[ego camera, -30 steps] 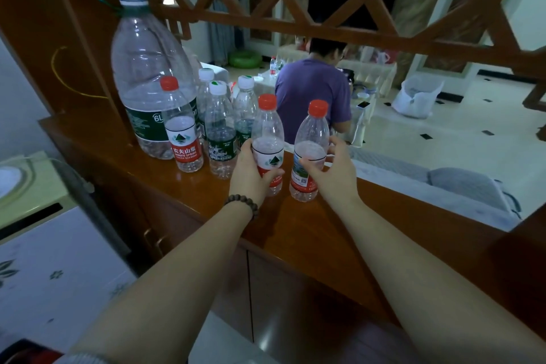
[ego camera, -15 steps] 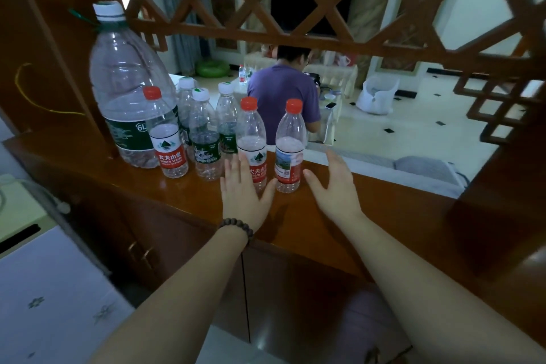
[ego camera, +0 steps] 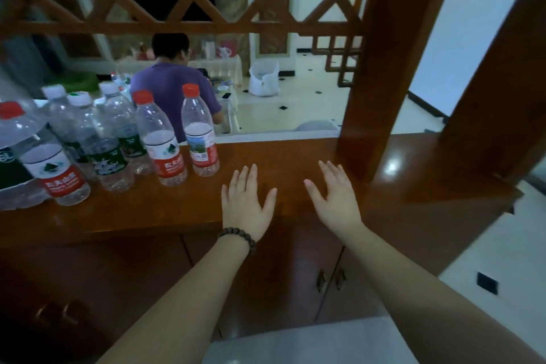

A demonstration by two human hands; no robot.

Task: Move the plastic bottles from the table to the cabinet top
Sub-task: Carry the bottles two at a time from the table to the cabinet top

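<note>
Head view: both hands, left hand (ego camera: pixel 246 201) and right hand (ego camera: pixel 336 198), spread empty beside red-labelled bottles (ego camera: pixel 165 139).

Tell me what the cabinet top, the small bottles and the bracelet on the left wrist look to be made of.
Cabinet top: reddish-brown wood or wood veneer, glossy lacquer by the bright reflections; which one is unclear.
Small bottles: clear thin plastic, see-through with ribbed walls, with printed wrap labels and red or white plastic screw caps.
Bracelet: round dark brown matte beads, possibly wood; too small to be sure.
</note>
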